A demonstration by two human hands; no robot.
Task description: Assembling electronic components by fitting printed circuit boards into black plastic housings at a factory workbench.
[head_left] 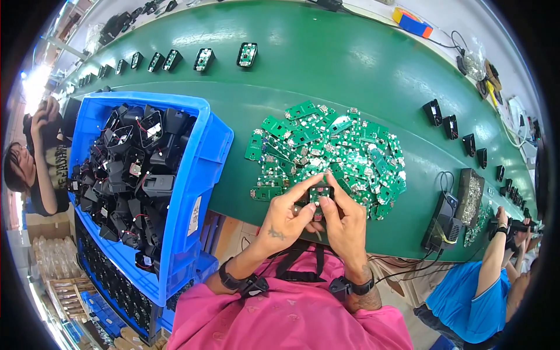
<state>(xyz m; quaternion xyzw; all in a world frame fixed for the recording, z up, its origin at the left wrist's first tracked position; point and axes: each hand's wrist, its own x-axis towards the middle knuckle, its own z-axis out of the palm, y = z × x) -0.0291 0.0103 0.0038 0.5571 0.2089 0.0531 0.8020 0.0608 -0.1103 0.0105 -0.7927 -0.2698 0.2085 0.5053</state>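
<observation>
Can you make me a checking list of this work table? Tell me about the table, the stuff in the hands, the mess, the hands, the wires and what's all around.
Surface: green conveyor belt, curving across the view.
Job's things: small black housing with a green board held between both hands; pile of green circuit boards just beyond them.
Clutter: blue crate full of black housings on the left; row of assembled units along the far edge.
Grippers: left hand and right hand both pinch the part.
Cables: black wires hanging below the belt edge on the right.
Surroundings: a person in a blue shirt on the right; another person on the left.
</observation>
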